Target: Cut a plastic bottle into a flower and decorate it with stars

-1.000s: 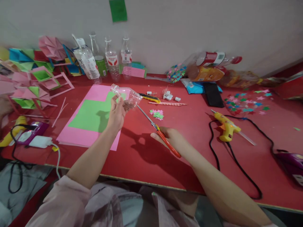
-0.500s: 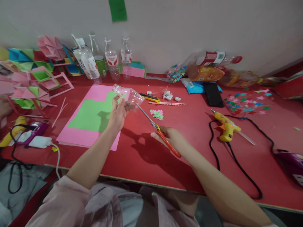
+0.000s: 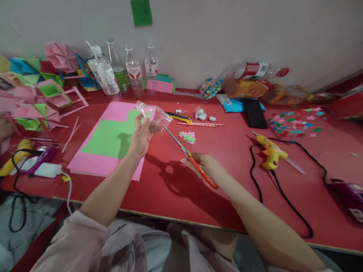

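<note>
My left hand point(image 3: 141, 138) is closed around the cut top part of a clear plastic bottle point(image 3: 162, 115), its neck pointing up and left. It is raised over the pink paper sheets point(image 3: 102, 166) and a green sheet point(image 3: 106, 138). My right hand point(image 3: 208, 166) grips red-handled scissors point(image 3: 201, 172). Their blades reach up and left to the lower edge of the bottle piece; whether they are spread is hard to see. Small pink and green paper stars point(image 3: 188, 136) lie in a pile beyond the scissors.
A yellow glue gun point(image 3: 272, 151) with a black cord lies at the right, near a black phone point(image 3: 255, 113). A yellow cutter point(image 3: 180, 118) and striped straws point(image 3: 201, 124) lie mid-table. Several bottles point(image 3: 134, 73) stand by the wall; folded paper models point(image 3: 51, 94) fill the left.
The scissor handles have shifted slightly down and right with my right hand, and the handles look closer together. My left hand holds the bottle piece in nearly the same place.
</note>
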Tool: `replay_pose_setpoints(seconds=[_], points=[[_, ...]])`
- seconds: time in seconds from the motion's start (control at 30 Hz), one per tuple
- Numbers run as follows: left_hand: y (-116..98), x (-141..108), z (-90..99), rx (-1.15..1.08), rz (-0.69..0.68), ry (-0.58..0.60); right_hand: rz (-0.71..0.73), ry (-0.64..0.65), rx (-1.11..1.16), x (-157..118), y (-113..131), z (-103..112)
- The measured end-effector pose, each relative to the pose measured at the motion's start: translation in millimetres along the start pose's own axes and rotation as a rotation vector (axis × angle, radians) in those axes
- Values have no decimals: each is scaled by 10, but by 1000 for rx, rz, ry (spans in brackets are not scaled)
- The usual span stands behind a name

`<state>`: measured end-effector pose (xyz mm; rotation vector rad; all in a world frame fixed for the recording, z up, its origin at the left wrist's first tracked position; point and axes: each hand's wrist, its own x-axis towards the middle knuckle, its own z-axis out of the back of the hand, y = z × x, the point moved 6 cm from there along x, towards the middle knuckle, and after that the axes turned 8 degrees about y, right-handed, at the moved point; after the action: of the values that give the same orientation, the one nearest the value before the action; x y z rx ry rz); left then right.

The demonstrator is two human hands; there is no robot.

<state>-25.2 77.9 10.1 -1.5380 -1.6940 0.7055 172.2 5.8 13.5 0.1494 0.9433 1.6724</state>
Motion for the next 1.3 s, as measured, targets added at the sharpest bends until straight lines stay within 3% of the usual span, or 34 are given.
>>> replay_pose_setpoints(seconds=[0.13,0.3,0.53,0.83,1.3], points=[[-9,4,-9,-17,-15,29,37,-50,-11,-12,45,29],[-6,4,-24,-8,-6,45,-1,20,12,43,-38,-35],[51,-46,-90,34,-1,113,41,-6,-43,12,-56,-24],[59,-40,-81,32,0,93,25,30,-10,45,-42,-27],[47,-45,-92,0,3,95,16,-20,-16,-26,69,-1]])
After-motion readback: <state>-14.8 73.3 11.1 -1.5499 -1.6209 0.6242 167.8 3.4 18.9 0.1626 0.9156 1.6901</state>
